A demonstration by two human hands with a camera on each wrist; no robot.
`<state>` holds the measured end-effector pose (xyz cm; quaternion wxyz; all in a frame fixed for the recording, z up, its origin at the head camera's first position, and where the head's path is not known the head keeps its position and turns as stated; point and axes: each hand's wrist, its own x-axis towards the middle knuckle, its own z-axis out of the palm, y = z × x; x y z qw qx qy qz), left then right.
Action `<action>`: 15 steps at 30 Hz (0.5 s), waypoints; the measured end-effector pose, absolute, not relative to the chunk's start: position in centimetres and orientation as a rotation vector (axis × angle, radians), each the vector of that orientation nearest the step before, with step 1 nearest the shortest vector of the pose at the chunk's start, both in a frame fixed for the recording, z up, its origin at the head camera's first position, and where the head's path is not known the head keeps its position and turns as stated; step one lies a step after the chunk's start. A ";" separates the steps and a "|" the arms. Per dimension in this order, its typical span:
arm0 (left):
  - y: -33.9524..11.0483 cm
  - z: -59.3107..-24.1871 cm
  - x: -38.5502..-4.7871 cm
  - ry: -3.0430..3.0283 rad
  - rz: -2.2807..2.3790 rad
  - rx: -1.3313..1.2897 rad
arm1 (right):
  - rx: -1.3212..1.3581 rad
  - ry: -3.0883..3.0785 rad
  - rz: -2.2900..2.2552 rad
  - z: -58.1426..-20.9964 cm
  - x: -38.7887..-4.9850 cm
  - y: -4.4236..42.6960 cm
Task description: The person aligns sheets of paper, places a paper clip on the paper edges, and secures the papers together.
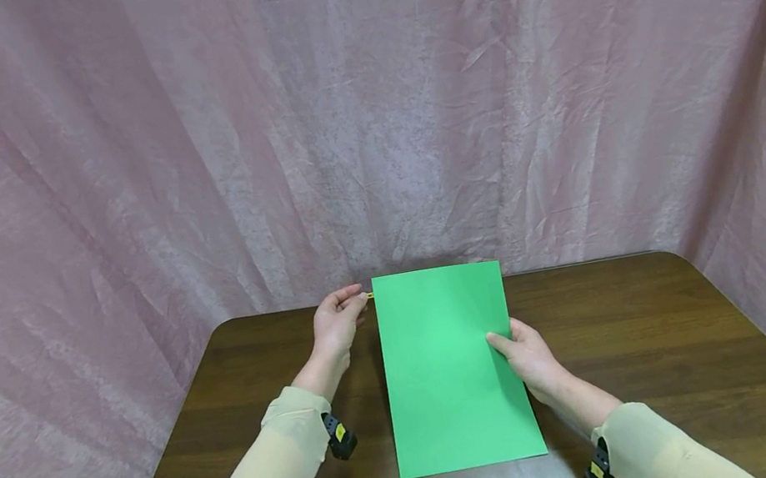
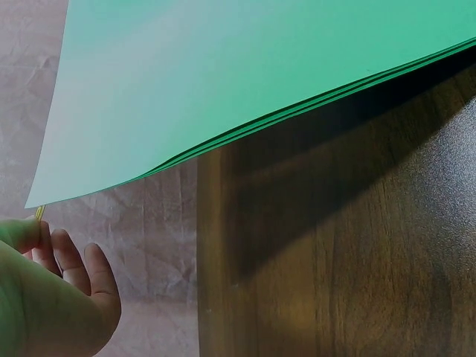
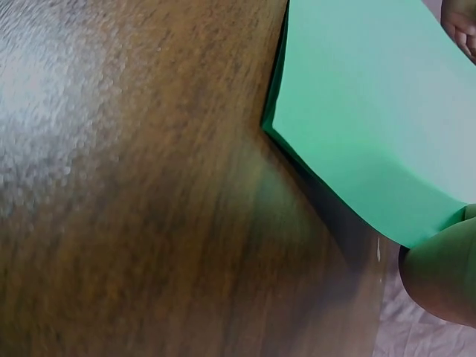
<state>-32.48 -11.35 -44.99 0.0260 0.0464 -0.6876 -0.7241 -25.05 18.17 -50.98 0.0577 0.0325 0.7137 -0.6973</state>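
Observation:
Green sheets of paper (image 1: pixel 455 396) are held in a stack above the table, and the left wrist view shows more than one layer along the edge. My left hand (image 1: pixel 336 330) pinches a small yellow clip (image 2: pixel 40 213), apparently a paper clip, at the upper left corner of the sheets. Part of the clip is hidden by the thumb and fingers. On the right edge, my right hand (image 1: pixel 534 357) grips the sheets, thumb on the front face and the other fingers mostly hidden behind. The paper bends slightly near that thumb.
Beneath the paper lies a brown wood-grain table (image 1: pixel 637 349) with rounded far corners. A pinkish curtain (image 1: pixel 361 107) hangs right behind its far edge and along the sides. Each wrist wears a black strapped device (image 1: pixel 341 440).

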 end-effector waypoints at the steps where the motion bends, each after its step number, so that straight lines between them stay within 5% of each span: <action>1: -11.4 -45.0 -32.5 -2.117 -2.244 0.145 | 0.103 2.157 -2.117 -51.0 -25.1 18.1; 15: -11.3 -45.2 -32.5 -2.116 -2.259 0.131 | 0.092 2.139 -2.129 -51.0 -24.9 18.0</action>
